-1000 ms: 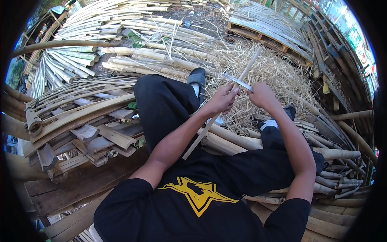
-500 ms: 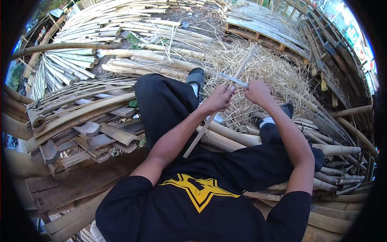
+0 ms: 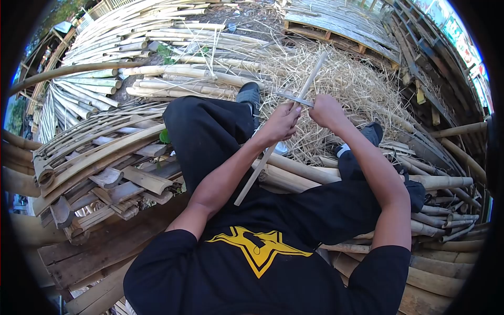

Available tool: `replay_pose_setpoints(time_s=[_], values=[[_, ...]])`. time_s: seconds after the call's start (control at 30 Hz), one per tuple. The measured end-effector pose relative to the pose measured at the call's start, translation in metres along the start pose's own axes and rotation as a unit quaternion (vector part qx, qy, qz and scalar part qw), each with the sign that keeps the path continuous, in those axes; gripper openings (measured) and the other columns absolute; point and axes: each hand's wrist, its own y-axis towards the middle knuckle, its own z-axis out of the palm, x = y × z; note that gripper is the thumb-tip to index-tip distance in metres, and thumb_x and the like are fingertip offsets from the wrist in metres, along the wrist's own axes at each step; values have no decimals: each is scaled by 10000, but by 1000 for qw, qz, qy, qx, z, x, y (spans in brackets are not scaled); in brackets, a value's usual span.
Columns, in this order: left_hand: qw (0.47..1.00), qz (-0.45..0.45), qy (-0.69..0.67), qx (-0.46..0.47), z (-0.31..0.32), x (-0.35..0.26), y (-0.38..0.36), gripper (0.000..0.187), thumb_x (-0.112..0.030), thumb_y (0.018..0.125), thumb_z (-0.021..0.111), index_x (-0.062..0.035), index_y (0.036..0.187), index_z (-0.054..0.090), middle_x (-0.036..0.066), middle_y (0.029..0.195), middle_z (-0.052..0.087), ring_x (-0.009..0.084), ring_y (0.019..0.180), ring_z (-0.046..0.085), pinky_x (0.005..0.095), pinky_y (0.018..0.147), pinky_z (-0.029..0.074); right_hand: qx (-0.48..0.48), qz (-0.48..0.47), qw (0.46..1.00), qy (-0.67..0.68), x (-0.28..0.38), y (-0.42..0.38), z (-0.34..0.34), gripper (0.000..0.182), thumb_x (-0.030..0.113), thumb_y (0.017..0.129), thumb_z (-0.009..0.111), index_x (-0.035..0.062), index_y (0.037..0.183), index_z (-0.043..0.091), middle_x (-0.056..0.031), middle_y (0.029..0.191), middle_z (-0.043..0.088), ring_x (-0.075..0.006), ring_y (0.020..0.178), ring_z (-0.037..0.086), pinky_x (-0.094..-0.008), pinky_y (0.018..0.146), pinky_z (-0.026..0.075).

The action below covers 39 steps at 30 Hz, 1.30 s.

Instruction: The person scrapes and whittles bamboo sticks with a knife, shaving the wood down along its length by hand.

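My left hand (image 3: 281, 125) is closed around a thin bamboo strip (image 3: 253, 178). The strip slants from near my lap up and away over the straw. In my right hand (image 3: 326, 111) is a knife, its handle hidden in the fist. The knife's blade (image 3: 292, 98) lies across the strip just beyond my left fingers and points to the left. Both hands are close together, above the gap between my bent legs.
Straw-like shavings (image 3: 352, 89) cover the ground ahead. Split bamboo pieces (image 3: 142, 181) are stacked at left, with long bamboo poles (image 3: 173, 71) behind. A wooden pallet (image 3: 341, 34) lies at the back; more bamboo (image 3: 441, 182) is piled at right.
Both hands, with the strip and knife, appear slightly farther up and left. The whole view has also shifted a little to the left. Both grips look the same.
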Motion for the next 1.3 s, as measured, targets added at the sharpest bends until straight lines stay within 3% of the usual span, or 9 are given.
replay_pose_setpoints(time_s=[0.3, 0.4, 0.47, 0.57, 0.67, 0.8, 0.87, 1.03, 1.3], values=[[996, -74, -32, -30, 0, 18, 5, 206, -266, 1001, 429, -107, 874, 400, -68, 525, 266, 39, 339, 238, 213, 299, 202, 27, -18, 998, -52, -22, 16, 10, 211, 172, 772, 559, -5, 821, 663, -236, 868, 660, -383, 821, 657, -452, 746, 527], [991, -103, -84, 16, -5, 11, -8, 223, -280, 997, 437, -98, 871, 412, -69, 537, 276, 33, 343, 228, 198, 291, 188, 23, 79, 993, -85, -81, 47, 5, 248, 189, 822, 527, 20, 898, 691, -216, 910, 672, -359, 865, 665, -431, 760, 528], [992, -105, -71, 20, 1, 3, -27, 221, -280, 998, 435, -98, 874, 416, -68, 537, 276, 32, 343, 225, 197, 289, 186, -62, 205, 975, -55, -149, 58, -10, 291, 194, 812, 522, 9, 967, 684, -230, 992, 663, -371, 959, 647, -444, 807, 517], [994, -98, -45, 19, -13, 5, -20, 222, -285, 1002, 427, -96, 884, 425, -66, 526, 269, 32, 339, 217, 196, 285, 186, -70, 279, 956, -63, -207, 40, -32, 347, 206, 789, 535, -25, 1019, 656, -243, 1063, 641, -387, 1011, 623, -454, 851, 499], [994, -92, -55, -18, -11, 16, -6, 238, -301, 1008, 407, -92, 899, 444, -64, 511, 255, 34, 336, 213, 204, 279, 188, -69, 246, 963, -80, -214, 50, -25, 350, 217, 769, 554, -24, 997, 665, -261, 1029, 641, -390, 990, 626, -449, 855, 496], [994, -91, -55, 5, -7, 17, 0, 246, -288, 1014, 377, -66, 924, 432, -57, 518, 259, 47, 343, 228, 228, 292, 192, -53, 127, 989, -45, -121, 34, -30, 325, 245, 759, 577, -27, 905, 679, -253, 929, 654, -386, 875, 646, -436, 801, 517], [994, -90, -67, -1, -11, 18, 1, 250, -301, 1014, 380, -73, 936, 448, -60, 520, 252, 41, 340, 215, 216, 287, 191, 24, 41, 998, -38, -73, 27, -29, 302, 225, 768, 565, -34, 877, 676, -244, 884, 660, -381, 825, 653, -436, 772, 525], [996, -70, -60, -2, -7, 7, -6, 245, -306, 1021, 339, -91, 940, 426, -56, 507, 249, 49, 328, 208, 227, 283, 179, 64, -57, 996, -34, -15, 11, -3, 268, 195, 763, 578, -50, 827, 667, -269, 817, 646, -378, 808, 654, -446, 759, 525], [992, -57, -107, 42, -3, -2, -13, 219, -285, 1014, 376, -138, 851, 379, -61, 498, 251, 47, 312, 207, 211, 267, 177, 27, -23, 999, -32, -6, 6, -5, 259, 194, 774, 561, -28, 858, 666, -262, 862, 651, -391, 835, 651, -442, 749, 529]])
